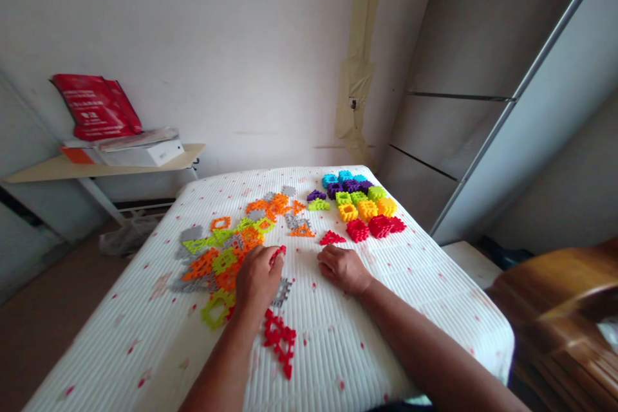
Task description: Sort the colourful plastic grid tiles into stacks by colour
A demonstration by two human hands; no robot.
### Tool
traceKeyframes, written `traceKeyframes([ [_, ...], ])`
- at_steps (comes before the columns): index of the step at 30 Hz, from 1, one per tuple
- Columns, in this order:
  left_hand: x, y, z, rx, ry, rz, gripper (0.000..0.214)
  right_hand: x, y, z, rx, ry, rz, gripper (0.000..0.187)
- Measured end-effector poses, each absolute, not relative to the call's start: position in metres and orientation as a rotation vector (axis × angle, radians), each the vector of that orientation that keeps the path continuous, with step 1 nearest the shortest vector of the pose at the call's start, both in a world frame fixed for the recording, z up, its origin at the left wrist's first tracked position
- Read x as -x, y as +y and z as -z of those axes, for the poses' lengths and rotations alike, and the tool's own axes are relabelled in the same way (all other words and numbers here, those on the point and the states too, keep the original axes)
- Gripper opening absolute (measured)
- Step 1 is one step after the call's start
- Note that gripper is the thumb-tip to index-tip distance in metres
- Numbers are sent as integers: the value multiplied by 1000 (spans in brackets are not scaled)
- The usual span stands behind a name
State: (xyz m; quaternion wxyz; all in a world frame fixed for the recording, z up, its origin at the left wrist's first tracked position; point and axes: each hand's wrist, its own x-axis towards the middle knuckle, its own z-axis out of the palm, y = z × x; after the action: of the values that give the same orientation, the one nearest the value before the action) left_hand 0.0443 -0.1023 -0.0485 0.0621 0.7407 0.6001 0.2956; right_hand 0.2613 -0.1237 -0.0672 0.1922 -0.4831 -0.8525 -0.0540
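Observation:
My left hand (pixel 258 277) is closed on a red interlocking building piece (pixel 278 253), pinched between thumb and fingers just above the cloth. Most of that piece is hidden by the hand. Beside the wrist lie a grey notched piece (pixel 282 293) and several red triangular pieces (pixel 280 340). My right hand (pixel 342 268) rests on the cloth with its fingers curled in, and nothing shows in them. A flat red triangle (pixel 332 237) lies just beyond it. Left of my left hand spreads a loose heap of orange pieces (pixel 200 265), lime-green pieces (pixel 224 261) and grey pieces (pixel 192 234).
Stacks grouped by colour stand at the back right: red (pixel 380 226), yellow (pixel 367 209), green (pixel 358 197), purple (pixel 350 186) and blue (pixel 330 179). A white quilted cloth (pixel 386 328) covers the table. A side shelf (pixel 43 170) holds a red bag (pixel 94 106). A wooden chair (pixel 555 290) stands right.

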Motion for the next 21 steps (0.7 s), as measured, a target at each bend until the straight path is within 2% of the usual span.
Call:
traceKeyframes([
  [5, -43, -97, 57, -1969, 1708, -1024, 29, -260, -124, 68, 1337, -2374, 157, 13],
  [14, -45, -100, 56, -1889, 1583, -1125, 18, -261, -123, 69, 1311, -2344, 171, 15],
  [21, -47, -100, 59, -1685, 1392, -1147, 24, -259, -125, 68, 1266, -2282, 131, 18],
])
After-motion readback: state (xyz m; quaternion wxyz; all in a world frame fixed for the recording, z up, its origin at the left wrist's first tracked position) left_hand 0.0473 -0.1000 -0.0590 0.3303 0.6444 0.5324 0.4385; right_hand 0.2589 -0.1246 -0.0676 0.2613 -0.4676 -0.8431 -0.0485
